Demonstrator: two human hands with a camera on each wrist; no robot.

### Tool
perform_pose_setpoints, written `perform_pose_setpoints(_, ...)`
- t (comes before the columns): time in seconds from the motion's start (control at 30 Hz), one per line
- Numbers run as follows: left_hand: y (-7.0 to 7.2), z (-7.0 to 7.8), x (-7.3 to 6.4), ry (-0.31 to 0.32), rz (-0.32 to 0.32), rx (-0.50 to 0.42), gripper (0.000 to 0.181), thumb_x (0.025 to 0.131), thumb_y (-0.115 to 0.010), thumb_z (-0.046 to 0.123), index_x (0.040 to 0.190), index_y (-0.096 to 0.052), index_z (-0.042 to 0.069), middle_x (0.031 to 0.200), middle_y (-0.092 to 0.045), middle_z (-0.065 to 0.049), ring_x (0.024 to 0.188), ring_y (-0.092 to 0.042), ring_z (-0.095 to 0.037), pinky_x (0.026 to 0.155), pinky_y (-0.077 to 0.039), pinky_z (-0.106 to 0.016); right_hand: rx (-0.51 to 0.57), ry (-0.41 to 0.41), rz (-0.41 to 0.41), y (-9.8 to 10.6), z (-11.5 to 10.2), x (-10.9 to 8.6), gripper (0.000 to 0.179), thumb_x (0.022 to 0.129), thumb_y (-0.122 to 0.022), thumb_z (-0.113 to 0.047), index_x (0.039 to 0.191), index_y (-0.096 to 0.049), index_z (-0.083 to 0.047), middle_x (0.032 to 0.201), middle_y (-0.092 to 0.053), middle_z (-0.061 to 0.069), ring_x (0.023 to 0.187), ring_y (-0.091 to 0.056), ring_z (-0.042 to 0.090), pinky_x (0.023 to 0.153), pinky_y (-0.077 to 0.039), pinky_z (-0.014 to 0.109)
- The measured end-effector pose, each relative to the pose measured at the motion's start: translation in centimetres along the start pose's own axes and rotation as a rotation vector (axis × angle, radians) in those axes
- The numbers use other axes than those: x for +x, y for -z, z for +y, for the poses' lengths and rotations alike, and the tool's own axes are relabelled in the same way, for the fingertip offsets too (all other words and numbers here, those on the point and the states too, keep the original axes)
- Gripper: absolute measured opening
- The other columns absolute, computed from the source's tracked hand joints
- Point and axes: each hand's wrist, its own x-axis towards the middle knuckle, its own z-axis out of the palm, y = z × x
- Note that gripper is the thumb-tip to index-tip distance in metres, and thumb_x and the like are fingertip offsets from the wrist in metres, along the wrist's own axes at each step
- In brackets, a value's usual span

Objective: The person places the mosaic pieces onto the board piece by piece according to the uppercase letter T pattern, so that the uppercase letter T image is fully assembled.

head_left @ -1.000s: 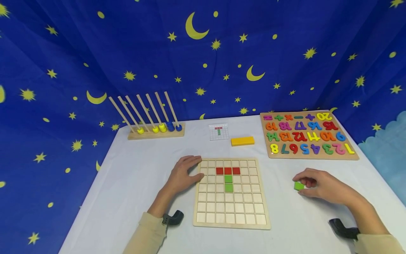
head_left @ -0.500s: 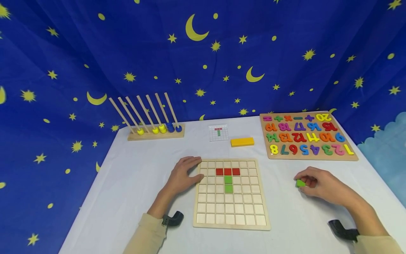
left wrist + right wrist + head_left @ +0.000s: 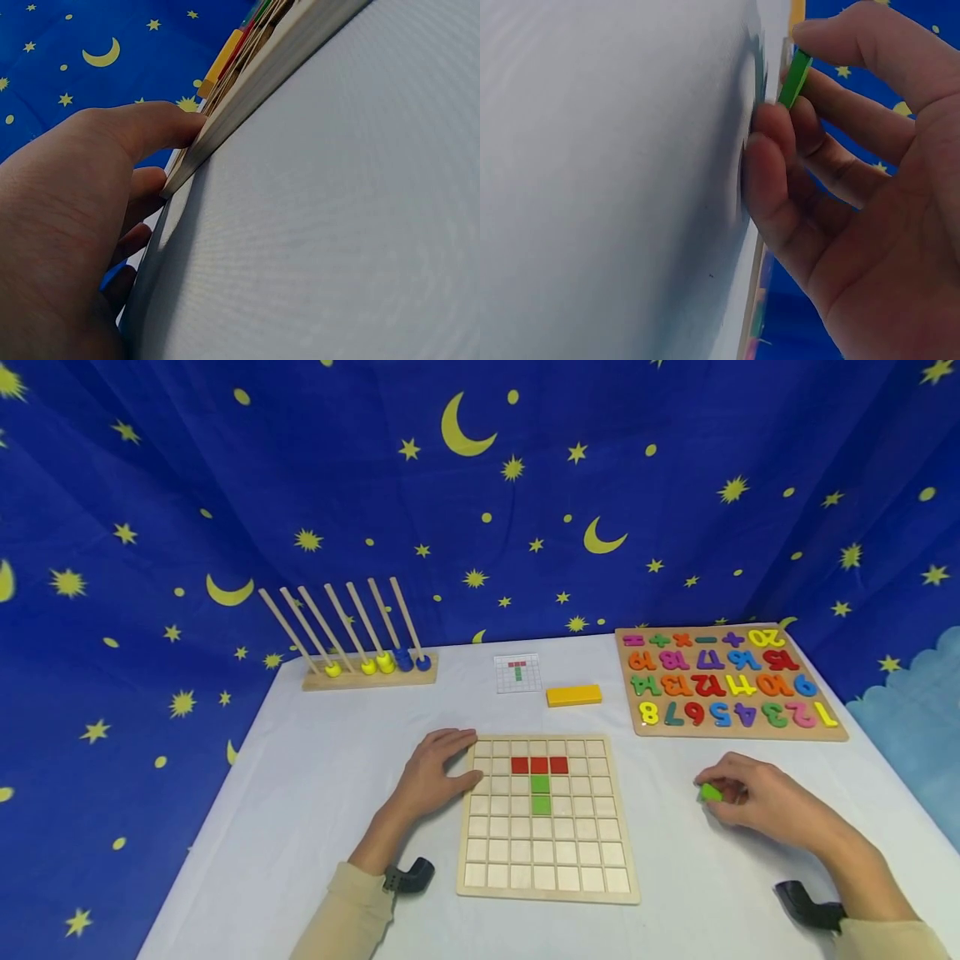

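Observation:
My right hand (image 3: 772,802) pinches a small green square tile (image 3: 710,792) between thumb and fingertips, right of the grid board. In the right wrist view the green tile (image 3: 795,79) appears edge-on, close to the white tabletop. My left hand (image 3: 431,777) rests at the upper left edge of the wooden grid board (image 3: 474,881), its thumb and fingers spread and touching the rim. Three red tiles (image 3: 539,765) lie side by side in the board's second row. Below the middle one sit two green tiles (image 3: 541,795) in a column.
Behind the board lie a small pattern card (image 3: 517,673) with a red and green T and a yellow block (image 3: 573,696). A peg abacus (image 3: 367,677) with beads stands back left. A number puzzle board (image 3: 735,685) lies back right, before a blue starry curtain (image 3: 540,485).
The green tile has turned in my right fingers, and that hand has shifted slightly away from me. My left hand and the board have stayed in place.

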Motion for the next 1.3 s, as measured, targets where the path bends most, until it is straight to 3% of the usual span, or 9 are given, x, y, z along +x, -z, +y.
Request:
perform_pose_setpoints(0.23,0.1,0.0,0.0,0.007,-0.014,0.005,0.063,0.081,-0.074,0.046,0.137,-0.056,0.023,0.138,-0.051,0.011,0.132,-0.036,-0.014,0.107,-0.032,-0.042,0.000,0.001,0.019,-0.1,0.0,0.2,0.031,0.078,-0.078,-0.019,0.108,-0.071,-0.018,0.086,-0.057,-0.006,0.077,-0.051,0.015,0.063,-0.047,0.023)
perform_pose_setpoints(0.43,0.1,0.0,0.1,0.014,-0.018,0.015,0.063,0.081,-0.074,0.046,0.137,-0.056,0.023,0.138,-0.051,0.011,0.132,-0.037,-0.014,0.107,-0.031,-0.043,0.018,0.048,0.026,-0.2,-0.3,0.6,0.030,0.078,-0.080,-0.021,0.106,-0.071,-0.019,0.087,-0.058,-0.007,0.077,-0.051,0.013,0.063,-0.047,0.023)
perform_pose_setpoints(1.3,0.0,-0.1,0.1,0.027,-0.021,0.013,0.063,0.081,-0.073,0.047,0.137,-0.055,0.024,0.138,-0.050,0.010,0.132,-0.036,-0.015,0.106,-0.032,-0.045,0.038,0.180,-0.058,-1.5,-3.5,3.2,0.027,0.078,-0.079,-0.018,0.104,-0.071,-0.020,0.084,-0.057,-0.011,0.073,-0.053,0.010,0.063,-0.048,0.023)
